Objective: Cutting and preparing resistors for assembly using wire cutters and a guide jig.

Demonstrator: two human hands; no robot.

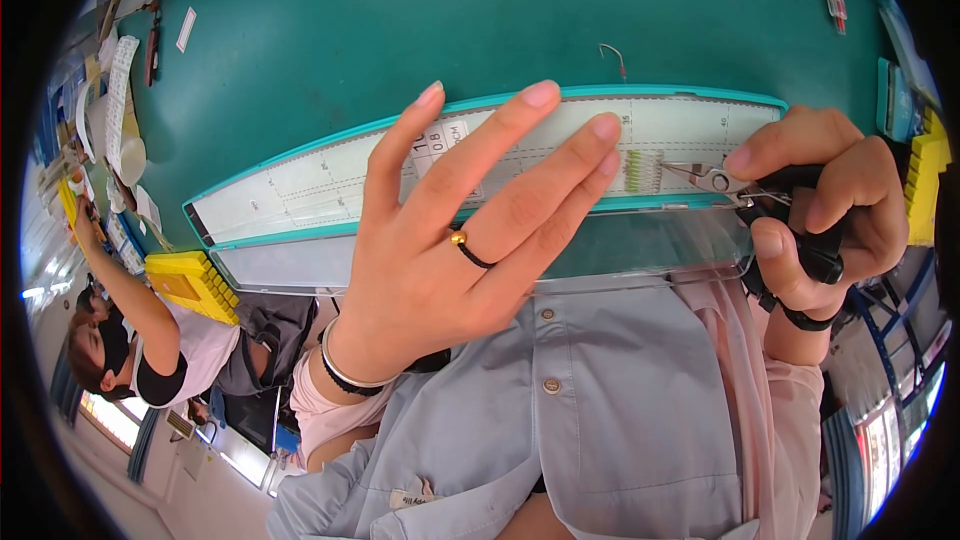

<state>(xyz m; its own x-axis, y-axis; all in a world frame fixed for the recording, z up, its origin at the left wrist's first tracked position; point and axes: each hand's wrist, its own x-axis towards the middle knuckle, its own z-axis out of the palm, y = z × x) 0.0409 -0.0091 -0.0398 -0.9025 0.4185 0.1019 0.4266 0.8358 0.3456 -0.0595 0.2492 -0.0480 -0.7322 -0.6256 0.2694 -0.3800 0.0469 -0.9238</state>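
We look down at a green bench (400,20). On its near side, in front of our body, is a long, flat box (680,91) with a blue-green rim. Inside it we see a white sheet (320,185) with dotted lines. A clear lid (640,255) sits along the near side of the box.

Our right hand (855,200) comes in from the right. Its grip is closed around a pair of pliers (717,181) with black handles. The pliers point left, into the right part of the box. Their thin tip is right beside a neat row of little green bits (642,172) on the white sheet. We cannot tell if the tip pinches any of them.

Our left hand (420,270) is over the middle of the box, back side up, with its long fingers spread. The thumb is hidden, so we cannot tell if this grip holds something. The fingertips on its right side are near the green bits.

Past the far rim, a small bent hook (612,58) with a red end lies on the bench. At the left we see a yellow box (188,285). Behind it, another person (165,355) in a black mask reaches an arm toward the bench.
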